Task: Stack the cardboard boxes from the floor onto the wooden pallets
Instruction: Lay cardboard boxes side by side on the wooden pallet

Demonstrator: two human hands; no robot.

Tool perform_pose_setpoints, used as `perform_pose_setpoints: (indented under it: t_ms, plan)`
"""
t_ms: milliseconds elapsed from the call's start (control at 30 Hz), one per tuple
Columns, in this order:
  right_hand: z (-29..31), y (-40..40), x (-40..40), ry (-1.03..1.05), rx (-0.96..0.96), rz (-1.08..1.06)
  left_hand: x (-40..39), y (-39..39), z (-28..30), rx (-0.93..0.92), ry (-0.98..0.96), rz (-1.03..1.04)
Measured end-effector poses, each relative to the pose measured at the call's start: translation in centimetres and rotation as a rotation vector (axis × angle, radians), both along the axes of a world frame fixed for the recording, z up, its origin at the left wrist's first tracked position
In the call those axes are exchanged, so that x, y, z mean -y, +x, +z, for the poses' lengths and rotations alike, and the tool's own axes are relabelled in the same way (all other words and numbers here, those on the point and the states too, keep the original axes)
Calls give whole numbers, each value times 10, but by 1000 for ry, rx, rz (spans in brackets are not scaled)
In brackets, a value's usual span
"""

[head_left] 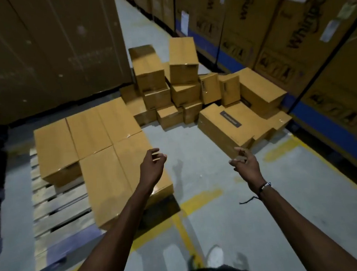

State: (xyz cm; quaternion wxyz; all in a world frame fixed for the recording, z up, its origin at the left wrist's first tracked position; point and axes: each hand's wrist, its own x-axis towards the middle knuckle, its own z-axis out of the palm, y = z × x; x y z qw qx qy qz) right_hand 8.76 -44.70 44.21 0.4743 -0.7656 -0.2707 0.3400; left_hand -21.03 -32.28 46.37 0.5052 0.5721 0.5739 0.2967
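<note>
Hands: the left hand and the right hand are reaching forward with fingers loosely spread, both gripping nothing.
Pallet: a wooden pallet is lying at left, carrying a flat layer of five cardboard boxes — its near slats are showing bare.
Floor pile: loose cardboard boxes are sitting heaped on the grey floor ahead, several tilted.
Nearest box: a labelled box is leaning at an angle, closest to the right hand.
Risk: pulling a lower box is likely to bring the upper ones toppling — the heap is looking unsteady.
Risk: the pallet's front-right box is overhanging the edge, so a knock could be sliding it off.
</note>
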Motion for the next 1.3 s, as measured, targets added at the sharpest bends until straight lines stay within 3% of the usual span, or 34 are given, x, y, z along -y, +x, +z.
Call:
perform_pose_setpoints:
  t_ms: [267,533,933,1300]
  plan:
    - [14,134,16,11,20,-77,8,153,-4,69,-60,-73]
    - [15,231,-21,24,8,-128,-26,267,-7,76,-84,-126]
    - [-9,382,-174,-83,34,-81,-190,440,-57,144,-192,-81]
    - [-46,495,-320,-248,62,120,-323,548,-91,62,-274,-40]
